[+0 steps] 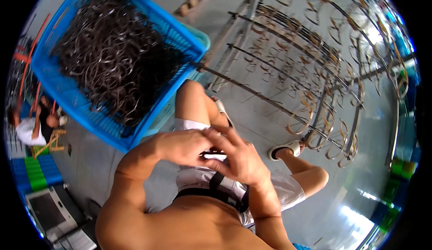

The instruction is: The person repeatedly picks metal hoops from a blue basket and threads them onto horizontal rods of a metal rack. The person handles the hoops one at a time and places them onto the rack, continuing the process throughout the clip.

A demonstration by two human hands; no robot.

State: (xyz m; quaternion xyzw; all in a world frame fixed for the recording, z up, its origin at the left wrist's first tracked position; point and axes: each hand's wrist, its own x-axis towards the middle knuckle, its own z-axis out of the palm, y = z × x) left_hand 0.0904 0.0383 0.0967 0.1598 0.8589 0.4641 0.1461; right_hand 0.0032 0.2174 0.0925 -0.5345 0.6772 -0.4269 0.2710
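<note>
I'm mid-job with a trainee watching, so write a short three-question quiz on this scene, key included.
1. True or false: the blue basket stands in the picture's right half.
2. Multiple choice: the curled strips inside it look mostly (a) white, (b) dark, (c) green.
3. Open: how does the right hand sit relative to the left hand?

Key: 1. False, left half. 2. b. 3. Its fingers overlap the left hand in this view.

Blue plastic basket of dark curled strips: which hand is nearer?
Left. The left hand is right of the lower corner of the basket; the right hand is farther right, overlapping the left hand.
</note>
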